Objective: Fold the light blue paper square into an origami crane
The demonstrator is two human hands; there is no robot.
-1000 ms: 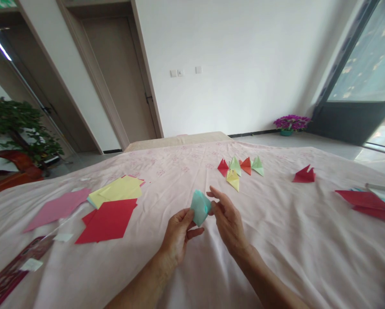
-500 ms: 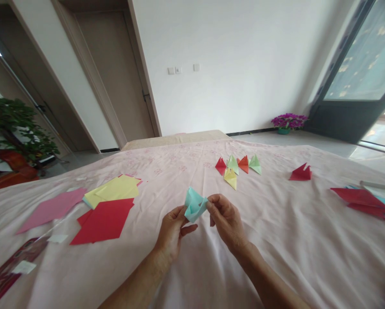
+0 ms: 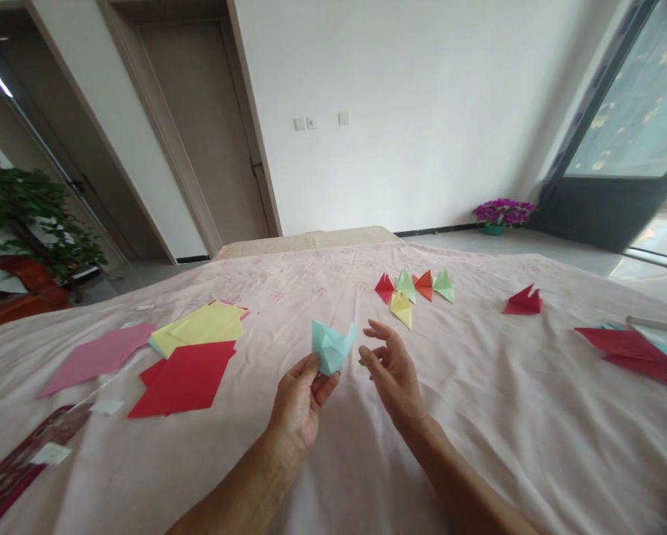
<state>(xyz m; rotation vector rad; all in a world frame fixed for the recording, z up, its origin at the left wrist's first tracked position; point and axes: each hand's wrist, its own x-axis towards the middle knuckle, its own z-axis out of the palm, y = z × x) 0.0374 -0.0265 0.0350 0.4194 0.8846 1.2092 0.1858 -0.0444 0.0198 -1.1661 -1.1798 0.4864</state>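
Note:
A partly folded piece of light turquoise origami paper (image 3: 332, 349) is pinched between the thumb and fingers of my left hand (image 3: 301, 397), above the cloth. Its upper edges stand apart, with one point sticking out to the right. Just right of the paper, my right hand (image 3: 392, 375) is apart from it, fingers spread and curved, with nothing in them. Beyond my hands, several small folded paper shapes sit together: a red one (image 3: 384, 288), an orange one (image 3: 423, 285), a yellow one (image 3: 401, 309) and pale green ones (image 3: 443, 286).
A pink flowered cloth (image 3: 289, 297) covers the surface. Left lie red sheets (image 3: 186, 380), yellow sheets (image 3: 205, 331), a pink sheet (image 3: 96, 358) and a dark red patterned package (image 3: 27, 464). Right are a folded red shape (image 3: 524, 301) and more red folded paper (image 3: 623, 349).
My right hand has let go of the turquoise paper and its fingers have spread. The paper has turned in my left hand, its right point now free.

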